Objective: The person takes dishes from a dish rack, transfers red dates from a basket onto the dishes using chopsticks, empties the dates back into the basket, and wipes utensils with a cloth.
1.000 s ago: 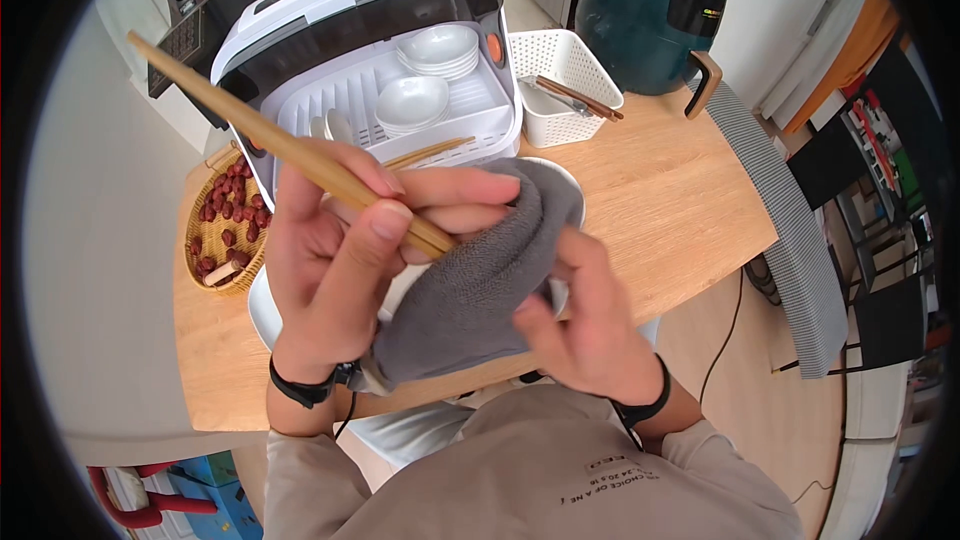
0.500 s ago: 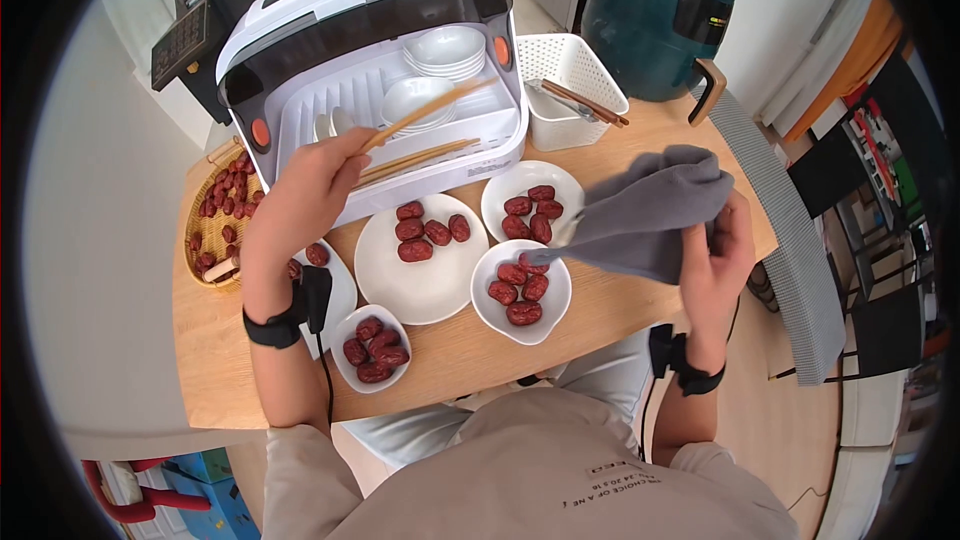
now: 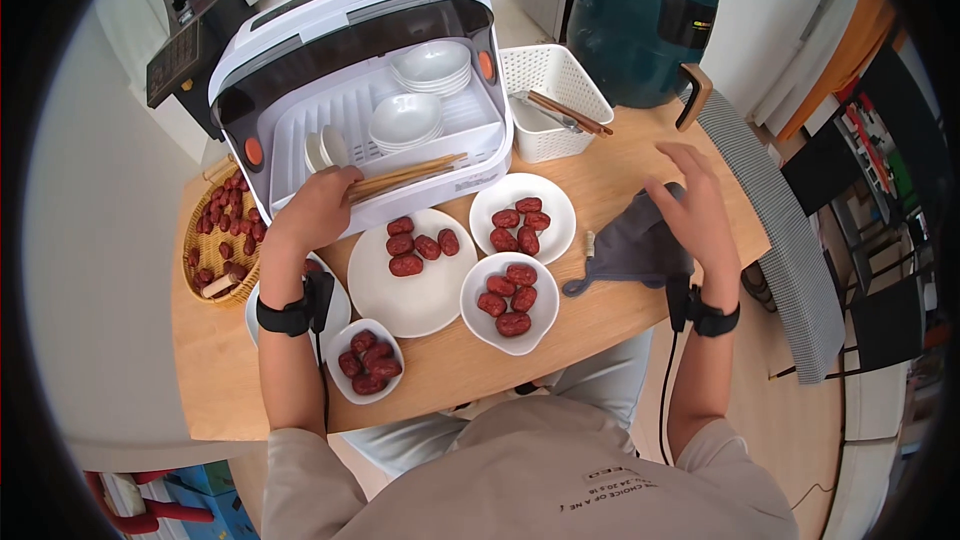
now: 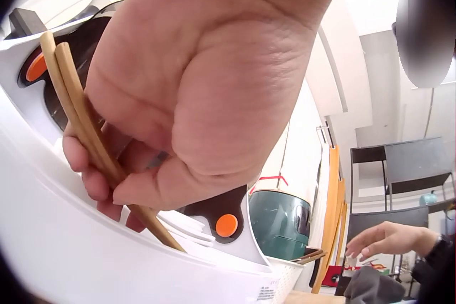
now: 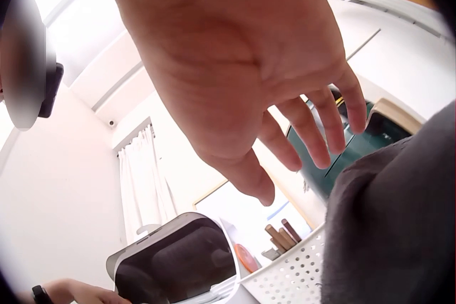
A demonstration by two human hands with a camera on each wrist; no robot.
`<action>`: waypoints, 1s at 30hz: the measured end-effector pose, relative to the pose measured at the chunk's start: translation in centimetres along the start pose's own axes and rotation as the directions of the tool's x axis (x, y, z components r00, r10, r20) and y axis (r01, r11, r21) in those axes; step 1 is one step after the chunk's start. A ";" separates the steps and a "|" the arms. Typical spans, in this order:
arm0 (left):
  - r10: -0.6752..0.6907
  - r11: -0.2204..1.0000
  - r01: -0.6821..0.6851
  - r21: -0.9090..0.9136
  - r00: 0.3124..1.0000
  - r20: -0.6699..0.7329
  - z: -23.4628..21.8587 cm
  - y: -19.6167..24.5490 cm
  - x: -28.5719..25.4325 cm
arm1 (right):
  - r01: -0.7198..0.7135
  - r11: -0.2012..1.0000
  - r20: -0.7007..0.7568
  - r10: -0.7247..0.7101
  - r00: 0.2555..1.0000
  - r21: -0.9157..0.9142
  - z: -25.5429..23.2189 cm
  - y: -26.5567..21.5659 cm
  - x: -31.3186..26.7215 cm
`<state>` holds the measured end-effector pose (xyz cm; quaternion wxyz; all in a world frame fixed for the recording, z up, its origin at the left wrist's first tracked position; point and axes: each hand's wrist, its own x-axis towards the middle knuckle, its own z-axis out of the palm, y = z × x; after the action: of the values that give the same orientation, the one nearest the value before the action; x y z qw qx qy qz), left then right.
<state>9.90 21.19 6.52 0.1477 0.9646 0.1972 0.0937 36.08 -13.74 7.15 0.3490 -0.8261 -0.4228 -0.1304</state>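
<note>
Wooden chopsticks (image 4: 74, 104), pinched by the curled left hand (image 3: 318, 210) at the front of the white dish box (image 3: 420, 198), are apparently being put inside, so the next move should call for gentle release, while the right hand (image 3: 695, 205), loosely extended near the grey cloth (image 3: 640, 240), holds nothing.

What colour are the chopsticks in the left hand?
The chopsticks are light yellowish brown, best seen in the left wrist view.

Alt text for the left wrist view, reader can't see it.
The left hand holds two wooden chopsticks at the front of a white dish box with orange buttons. Beyond, at right, are a green appliance, a white basket, and the right hand, holding nothing, above a gray cloth.
</note>
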 end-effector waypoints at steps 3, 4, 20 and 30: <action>0.027 0.999 -0.027 -0.024 1.000 0.010 0.2 -0.7 0.2 | 0.129 0.988 0.107 -0.137 0.985 0.081 1.6 -0.5 2.7; 0.017 0.999 -0.016 -0.051 1.000 0.013 0.3 -0.8 0.1 | 0.130 0.988 0.106 -0.138 0.985 0.080 2.3 -0.4 3.5; 0.081 0.993 -0.087 -0.081 0.994 -0.074 -3.1 5.3 -2.4 | 0.083 0.992 -0.097 -0.092 0.991 -0.095 3.4 0.2 5.1; 0.331 0.832 -0.289 -0.474 0.944 0.006 -3.2 11.9 -4.6 | 0.077 0.934 -0.504 0.118 0.855 0.349 -1.1 -7.2 -5.8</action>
<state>9.19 9.63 12.82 0.3664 0.9229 0.0031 0.1185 26.90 -15.13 8.34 0.5951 -0.6876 -0.3208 -0.2648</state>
